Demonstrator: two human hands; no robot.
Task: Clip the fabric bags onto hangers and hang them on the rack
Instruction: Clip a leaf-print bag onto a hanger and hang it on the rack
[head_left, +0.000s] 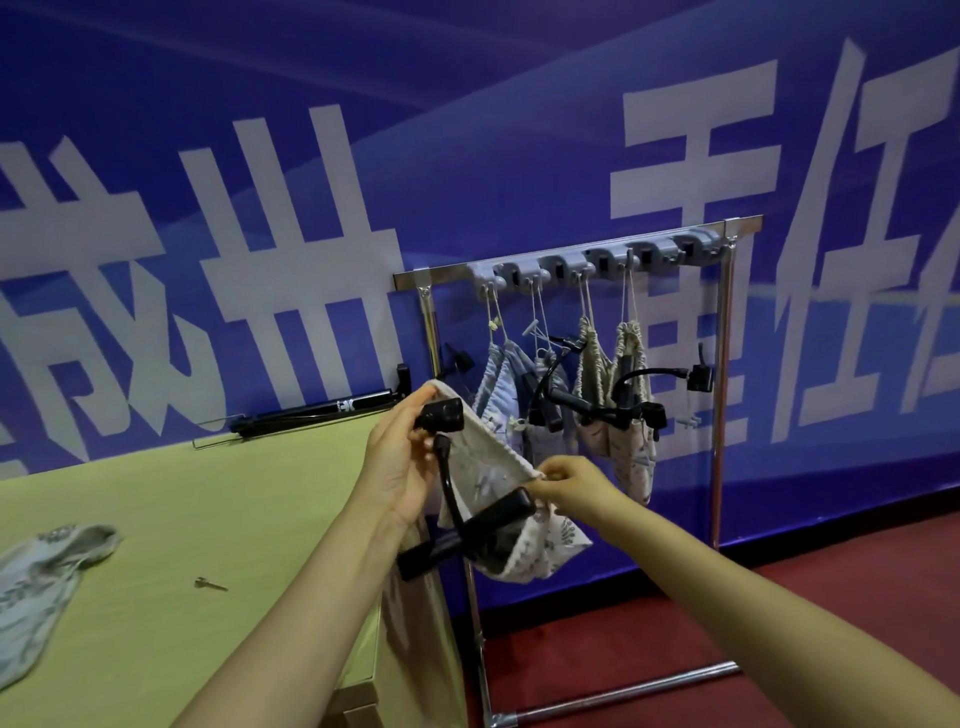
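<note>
- left hand (395, 467) gripping the clip end of the black hanger (498, 512), just in front of the rack (723, 364)
- right hand (569, 480) pinching the edge of the fabric bag (493, 462), which is draped on that hanger by the rack's left post

At your one o'clock, hung bags (592, 384) and black hangers (582, 405) crowded the rack (724, 364), leaving you open hooks (691, 249) only toward its right end.

Rack (723, 364) stands right of table (182, 519), bags (631, 441) hanging on it
</note>
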